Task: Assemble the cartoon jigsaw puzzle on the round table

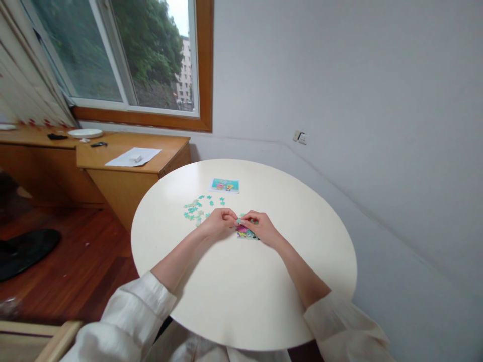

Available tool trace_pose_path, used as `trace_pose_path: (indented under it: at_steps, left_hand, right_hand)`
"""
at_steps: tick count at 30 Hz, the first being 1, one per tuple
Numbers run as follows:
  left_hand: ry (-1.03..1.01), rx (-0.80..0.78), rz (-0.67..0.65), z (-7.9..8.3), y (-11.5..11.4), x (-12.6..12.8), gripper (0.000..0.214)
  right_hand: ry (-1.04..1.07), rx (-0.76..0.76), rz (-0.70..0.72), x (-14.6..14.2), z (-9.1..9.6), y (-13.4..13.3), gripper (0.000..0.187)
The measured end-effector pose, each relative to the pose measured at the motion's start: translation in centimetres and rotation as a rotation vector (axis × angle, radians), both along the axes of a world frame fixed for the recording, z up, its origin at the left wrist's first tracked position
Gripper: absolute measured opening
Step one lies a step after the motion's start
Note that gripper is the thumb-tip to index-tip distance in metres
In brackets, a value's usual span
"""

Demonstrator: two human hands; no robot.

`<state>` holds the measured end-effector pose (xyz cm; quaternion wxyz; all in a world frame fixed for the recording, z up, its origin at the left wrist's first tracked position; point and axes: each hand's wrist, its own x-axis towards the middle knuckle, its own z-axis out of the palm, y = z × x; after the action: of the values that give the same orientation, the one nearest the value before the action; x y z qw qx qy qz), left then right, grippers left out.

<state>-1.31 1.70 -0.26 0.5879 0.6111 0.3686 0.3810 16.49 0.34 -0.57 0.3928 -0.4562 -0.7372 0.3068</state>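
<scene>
Both hands meet over a partly assembled jigsaw puzzle (247, 234) on the white round table, its pink and multicoloured section showing below the fingers. My left hand (220, 222) is closed in a pinch, fingertips at a small green puzzle piece (239, 221). From the other side, my right hand (261, 227) pinches at the same piece and covers the puzzle's upper right part. To the left lie several loose green puzzle pieces (193, 208), scattered in a cluster. Behind them rests a reference picture card (225, 185) with pink and yellow cartoon figures on turquoise.
The round table (241, 301) stands close to a white wall with a socket (301, 137). At the back left, a wooden cabinet (173, 143) carries a paper sheet (130, 156) and a white plate (85, 133). A black round base (33, 249) rests on the floor.
</scene>
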Motion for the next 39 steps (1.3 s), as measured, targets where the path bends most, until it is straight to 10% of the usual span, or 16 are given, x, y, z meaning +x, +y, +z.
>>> trace_pose_path:
  at_steps: [16,39]
  left_hand:
    - [0.013,0.041,0.287,-0.6,1.7,-1.2,0.018]
    - [-0.063,-0.012,0.328,-1.6,1.8,-1.0,0.017]
  right_hand:
    - [-0.269,0.247,-0.219,2.5,-0.5,1.4,0.016]
    - [-0.413,0.208,-0.300,4.3,-2.1,2.4,0.018]
